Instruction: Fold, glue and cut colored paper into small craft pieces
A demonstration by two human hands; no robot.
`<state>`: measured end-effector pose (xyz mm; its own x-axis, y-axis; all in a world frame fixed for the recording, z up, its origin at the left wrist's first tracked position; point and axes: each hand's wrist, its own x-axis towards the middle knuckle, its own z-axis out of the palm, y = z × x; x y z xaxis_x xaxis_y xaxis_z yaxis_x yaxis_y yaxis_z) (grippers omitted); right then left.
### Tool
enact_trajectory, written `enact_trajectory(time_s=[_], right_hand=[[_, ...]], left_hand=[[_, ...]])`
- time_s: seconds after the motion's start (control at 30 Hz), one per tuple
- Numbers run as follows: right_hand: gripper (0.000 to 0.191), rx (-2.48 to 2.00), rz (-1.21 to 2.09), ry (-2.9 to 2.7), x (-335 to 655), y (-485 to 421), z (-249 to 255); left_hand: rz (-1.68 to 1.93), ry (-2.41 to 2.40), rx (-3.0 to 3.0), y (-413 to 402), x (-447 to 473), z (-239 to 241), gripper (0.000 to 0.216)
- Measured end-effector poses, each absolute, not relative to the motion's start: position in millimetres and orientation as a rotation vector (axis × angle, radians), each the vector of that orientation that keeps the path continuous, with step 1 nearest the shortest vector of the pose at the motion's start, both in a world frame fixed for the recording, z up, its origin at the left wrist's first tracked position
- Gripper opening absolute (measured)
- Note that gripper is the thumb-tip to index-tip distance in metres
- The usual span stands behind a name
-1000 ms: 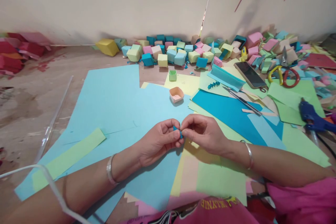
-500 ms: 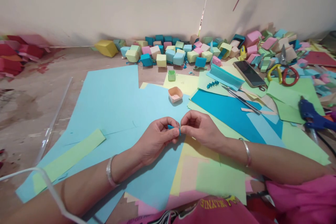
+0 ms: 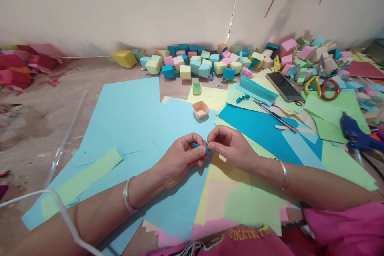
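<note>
Between both hands, left [image 3: 180,161] and right [image 3: 230,146], a blue paper piece [image 3: 200,147] sits pinched.

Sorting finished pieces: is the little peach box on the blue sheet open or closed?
Open: the peach box sits upright, rim and hollow inside visible, no lid.
</note>
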<state>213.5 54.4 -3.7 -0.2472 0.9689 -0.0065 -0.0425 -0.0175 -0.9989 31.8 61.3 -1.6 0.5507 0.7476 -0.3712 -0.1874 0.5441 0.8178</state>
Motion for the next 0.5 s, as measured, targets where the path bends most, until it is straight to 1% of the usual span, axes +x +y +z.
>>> enact_trajectory(time_s=[0.07,0.17,0.33,0.5], right_hand=[[0.015,-1.062,1.44,-1.342,216.5,57.0,-3.3],[0.023,-1.082,1.519,-1.38,219.7,59.1,-2.6],[0.007,-1.136,1.476,-1.389,219.7,58.0,0.8],[0.005,-1.186,1.398,-1.436,219.0,56.4,3.1]], left_hand=[[0.679,0.805,0.803,63.4,30.4,-0.5,0.026],[0.745,0.835,0.783,66.5,27.8,0.2,0.024],[0.686,0.925,0.906,68.1,27.1,1.6,0.025],[0.675,1.043,1.317,67.7,28.1,6.1,0.008]])
